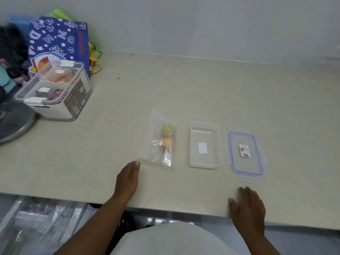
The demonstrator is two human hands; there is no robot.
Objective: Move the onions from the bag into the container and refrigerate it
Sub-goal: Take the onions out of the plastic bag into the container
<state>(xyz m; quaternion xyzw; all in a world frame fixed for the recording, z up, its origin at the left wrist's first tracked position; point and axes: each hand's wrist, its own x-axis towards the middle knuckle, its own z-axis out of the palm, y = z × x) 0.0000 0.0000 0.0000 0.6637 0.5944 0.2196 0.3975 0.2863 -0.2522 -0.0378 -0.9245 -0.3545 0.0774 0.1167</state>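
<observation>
Clear zip bag [156, 144] slippery; left hand [127, 179], right hand [248, 208] spread, empty. Risk: onions [168, 137] rolling past container [204, 145].

In the middle of the frame a clear bag [158, 142] lies flat on the beige counter [202, 85], with small round onions [168, 136] inside. To its right stands an open container [204, 145], then its lid [245, 154]. The left hand [127, 178] reaches near the bag's lower corner, fingers extended. The right hand [248, 207] rests spread at the counter's edge, lower right.
</observation>
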